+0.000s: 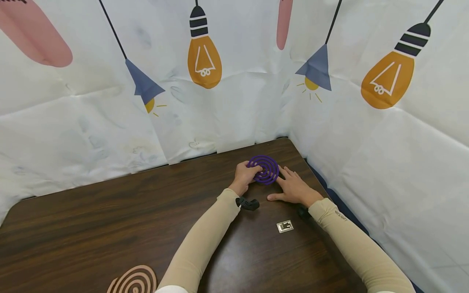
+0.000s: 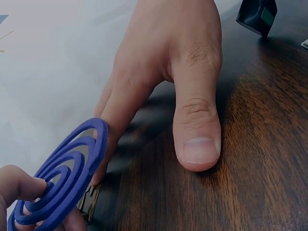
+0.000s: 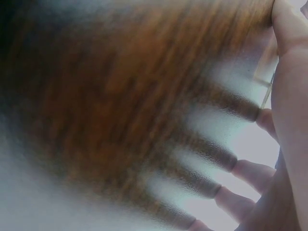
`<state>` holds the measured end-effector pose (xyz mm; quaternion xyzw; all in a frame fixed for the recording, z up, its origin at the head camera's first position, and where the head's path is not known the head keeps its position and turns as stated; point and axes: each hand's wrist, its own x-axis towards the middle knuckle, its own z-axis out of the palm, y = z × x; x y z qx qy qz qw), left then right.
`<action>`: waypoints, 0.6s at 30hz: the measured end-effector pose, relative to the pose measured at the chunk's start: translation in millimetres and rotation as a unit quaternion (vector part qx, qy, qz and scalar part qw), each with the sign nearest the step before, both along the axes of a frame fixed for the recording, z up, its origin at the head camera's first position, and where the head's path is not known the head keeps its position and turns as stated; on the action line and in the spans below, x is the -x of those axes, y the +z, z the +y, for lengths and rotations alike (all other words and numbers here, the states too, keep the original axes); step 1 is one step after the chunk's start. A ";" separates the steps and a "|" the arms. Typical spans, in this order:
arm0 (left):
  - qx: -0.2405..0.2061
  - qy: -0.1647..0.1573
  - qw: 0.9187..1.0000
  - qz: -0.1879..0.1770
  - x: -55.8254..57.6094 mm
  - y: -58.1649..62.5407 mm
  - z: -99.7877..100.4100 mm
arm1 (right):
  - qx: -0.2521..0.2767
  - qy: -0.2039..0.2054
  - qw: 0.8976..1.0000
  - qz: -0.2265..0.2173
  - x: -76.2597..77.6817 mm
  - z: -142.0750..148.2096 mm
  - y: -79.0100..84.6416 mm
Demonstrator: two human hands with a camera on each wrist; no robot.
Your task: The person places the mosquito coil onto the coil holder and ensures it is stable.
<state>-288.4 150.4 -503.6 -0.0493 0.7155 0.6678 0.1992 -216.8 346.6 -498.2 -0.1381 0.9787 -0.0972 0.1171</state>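
Note:
A purple spiral coil [image 1: 272,172], looking like a mosquito coil, is gripped between the thumb and fingers of my left hand [image 1: 244,176] near the table's far right corner. In the left wrist view the coil [image 2: 72,178] stands tilted above the table, the thumb pressing on its middle. My right hand [image 1: 294,188] lies just right of it, fingers spread and straight, thumb extended on the wood. Close to its index fingertip a small metal piece [image 2: 89,202] shows partly behind the coil. The right wrist view is blurred, with spread fingertips [image 3: 252,175] against the tabletop.
A flat metal plate with a cut-out [image 1: 285,226] lies on the dark wooden table [image 1: 165,211] between the forearms. A brown spiral coil [image 1: 134,280] sits at the near left edge. White printed cloth [image 1: 234,110] hangs behind and to the right.

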 end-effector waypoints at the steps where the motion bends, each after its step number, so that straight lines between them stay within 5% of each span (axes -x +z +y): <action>1: 0.000 0.000 1.000 -0.001 -0.2 0.2 0.3 | 0.000 0.000 1.000 -0.001 0.3 0.0 -0.3; 18: 0.004 0.002 1.000 -0.001 0.4 0.6 0.4 | 0.000 0.001 1.000 0.000 -0.2 -0.3 -0.4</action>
